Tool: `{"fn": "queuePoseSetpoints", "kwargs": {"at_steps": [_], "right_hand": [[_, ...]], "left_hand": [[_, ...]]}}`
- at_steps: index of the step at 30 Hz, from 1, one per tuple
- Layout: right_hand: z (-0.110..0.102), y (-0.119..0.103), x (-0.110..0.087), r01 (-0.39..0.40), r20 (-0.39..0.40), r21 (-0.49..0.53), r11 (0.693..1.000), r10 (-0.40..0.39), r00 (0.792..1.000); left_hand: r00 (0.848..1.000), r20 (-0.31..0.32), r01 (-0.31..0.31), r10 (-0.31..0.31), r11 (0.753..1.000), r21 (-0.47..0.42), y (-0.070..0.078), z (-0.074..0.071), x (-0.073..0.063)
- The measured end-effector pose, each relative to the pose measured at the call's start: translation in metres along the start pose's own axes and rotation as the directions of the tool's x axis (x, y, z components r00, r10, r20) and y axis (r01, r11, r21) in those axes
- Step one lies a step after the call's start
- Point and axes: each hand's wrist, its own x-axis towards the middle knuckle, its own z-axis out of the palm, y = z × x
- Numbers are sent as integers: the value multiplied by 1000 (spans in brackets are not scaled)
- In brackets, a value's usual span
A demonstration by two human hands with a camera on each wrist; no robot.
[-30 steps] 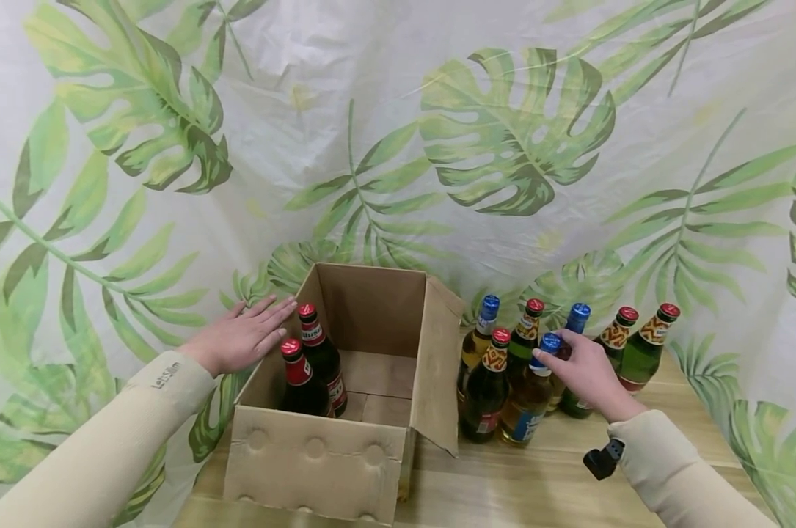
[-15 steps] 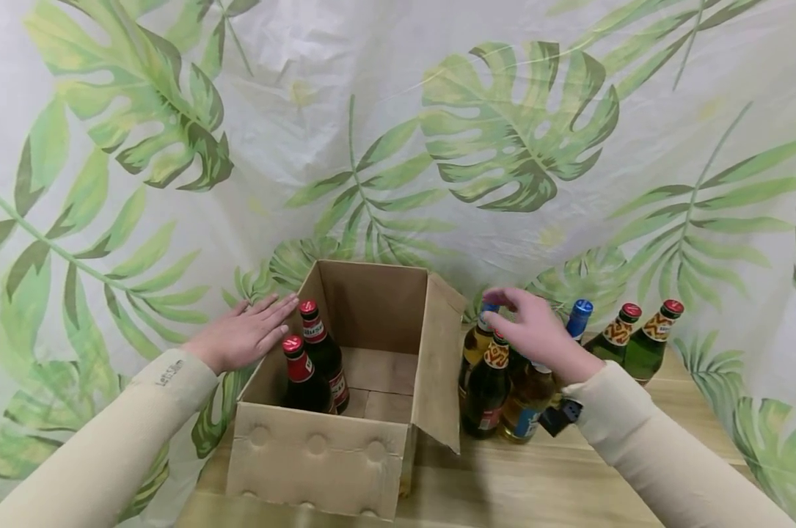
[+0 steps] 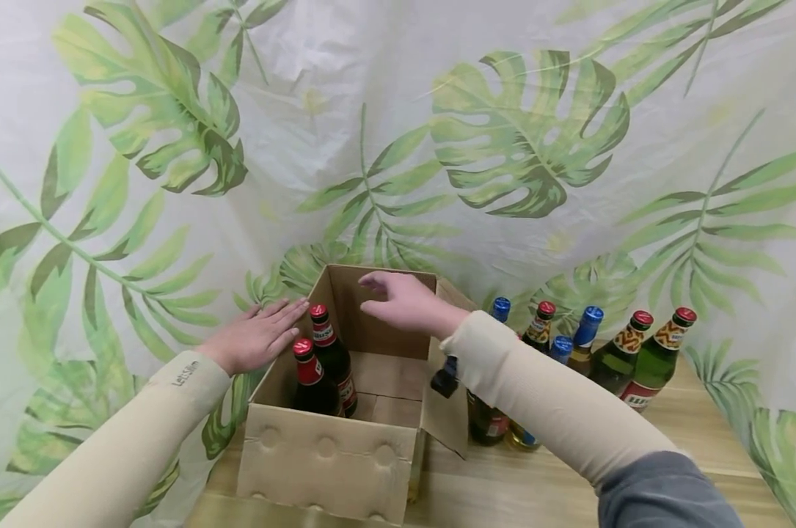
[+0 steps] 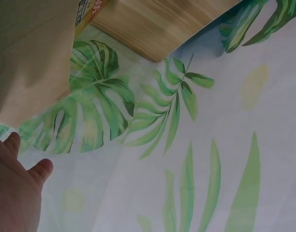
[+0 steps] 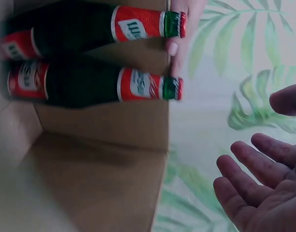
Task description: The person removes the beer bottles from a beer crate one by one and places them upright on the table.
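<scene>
My left hand [image 3: 259,337] lies with straight fingers along the left rim of an open cardboard box [image 3: 325,455]. Inside the box, against its left side, stand two dark beer bottles with red caps, a nearer beer bottle [image 3: 309,378] and a farther beer bottle [image 3: 331,352]. Over the box's back part hovers my right hand [image 3: 400,302], with nothing in it. The right wrist view shows its fingers [image 5: 254,169] apart and loosely bent, away from both bottles.
Right of the box, several bottles stand on the wooden table [image 3: 569,477], among them a blue-capped bottle [image 3: 589,334] and a green red-capped bottle [image 3: 662,359]. My right forearm hides some of them. A cardboard flap [image 3: 447,418] sticks out on the box's right side. Leaf-patterned cloth [image 3: 384,147] hangs behind.
My right hand has moved left, from a blue-capped bottle across the other bottles to above the box. The left hand keeps its place at the rim. The bottles appear unmoved.
</scene>
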Motion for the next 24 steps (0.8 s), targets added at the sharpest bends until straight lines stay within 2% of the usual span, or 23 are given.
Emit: {"fn": "queuePoseSetpoints", "kwargs": {"at_steps": [3,6,9,12,16,19,24], "right_hand": [[15,-6,23,3,50,-19,1000,-2,999],[30,-9,41,15,106,-88,996,-5,994],[42,-13,54,11,163,-155,988,14,987],[52,-15,62,0,196,-158,988,31,980],[62,-11,66,7,201,-130,992,19,979],[68,-3,66,15,192,-111,994,7,981],[70,6,66,59,150,-153,986,-36,988]], "left_hand": [[1000,-6,1,-1,1000,-1,-2,1,0],[1000,-19,-8,8,1000,7,-4,3,0],[1000,-24,-16,17,1000,11,-4,4,-1],[999,-41,-23,23,1000,0,0,0,-3],[998,-49,-26,26,1000,-16,7,-4,-6],[1000,-26,-9,9,1000,-22,10,-4,-5],[1000,-26,5,-5,1000,-17,13,-7,-4]]}}
